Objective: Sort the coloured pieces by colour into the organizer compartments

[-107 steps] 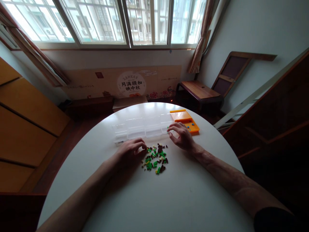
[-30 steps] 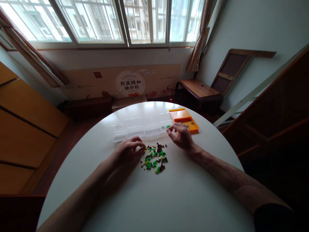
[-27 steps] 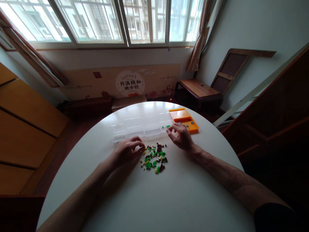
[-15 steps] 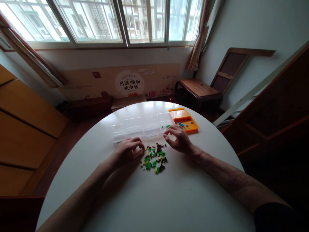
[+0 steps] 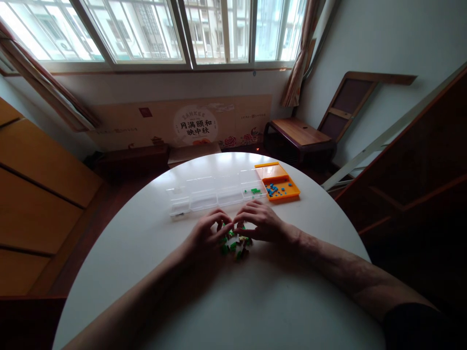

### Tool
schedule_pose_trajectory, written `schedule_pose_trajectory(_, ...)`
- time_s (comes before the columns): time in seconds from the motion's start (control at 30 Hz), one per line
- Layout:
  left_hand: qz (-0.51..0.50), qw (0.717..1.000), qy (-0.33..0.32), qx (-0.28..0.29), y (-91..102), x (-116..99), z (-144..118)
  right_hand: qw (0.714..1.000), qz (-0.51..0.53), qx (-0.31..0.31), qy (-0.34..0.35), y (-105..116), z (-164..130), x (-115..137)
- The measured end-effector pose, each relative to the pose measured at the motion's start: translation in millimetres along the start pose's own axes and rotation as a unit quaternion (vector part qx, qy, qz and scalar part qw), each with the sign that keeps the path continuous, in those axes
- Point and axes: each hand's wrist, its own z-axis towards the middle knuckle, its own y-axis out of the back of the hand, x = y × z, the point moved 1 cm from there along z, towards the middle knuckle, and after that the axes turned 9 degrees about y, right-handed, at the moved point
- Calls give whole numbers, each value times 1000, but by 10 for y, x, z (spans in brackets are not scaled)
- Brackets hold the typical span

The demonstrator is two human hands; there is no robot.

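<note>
A small heap of tiny green, brown and yellow bricks (image 5: 235,245) lies on the round white table (image 5: 226,296). My left hand (image 5: 208,235) and my right hand (image 5: 259,225) meet over the heap, fingertips curled down among the pieces and covering much of it. Whether either hand pinches a brick is hidden by the fingers. Behind the hands lies a clear plastic organizer box (image 5: 204,195) with several compartments; a few green bricks (image 5: 256,191) sit in its right end. An orange tray (image 5: 281,182) with small blue pieces adjoins it on the right.
A low wooden bench (image 5: 299,136) and a leaning wooden frame (image 5: 350,104) stand at the back right. Wooden cabinets (image 5: 40,194) line the left. A printed cardboard panel (image 5: 197,124) leans under the windows. A dark wooden structure (image 5: 419,170) rises on the right.
My right hand has drawn back from the organizer's right end to the heap, uncovering green bricks in that compartment. My left hand has shifted right onto the heap, so both hands now touch it.
</note>
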Motion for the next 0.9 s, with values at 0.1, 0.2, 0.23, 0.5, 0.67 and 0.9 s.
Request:
schedule_pose_trajectory(0.1, -14, 1000, 4, 12, 18, 1, -1, 1000, -7, 0, 6, -11, -1, -8)
schedule_pose_trajectory(0.2, -30, 999, 14, 21, 32, 4, -1, 1000, -11, -3, 11, -7, 4, -5)
schedule_pose_trajectory(0.23, -33, 999, 16, 20, 34, 2, 1, 1000, -11, -6, 14, -3, 6, -1)
schedule_pose_trajectory(0.5, -22, 1000, -2, -16, 118, -28, -5, 997, -15, -68, -46, 44, -25, -56)
schedule_pose_trajectory(0.67, 85, 995, -25, -50, 253, 106, -38, 964, -107, -173, -171, 110, -103, -239)
schedule_pose_trajectory(0.9, 80, 996, 26, -20, 283, 176, -38, 942, -149, -149, -261, 95, -217, -437)
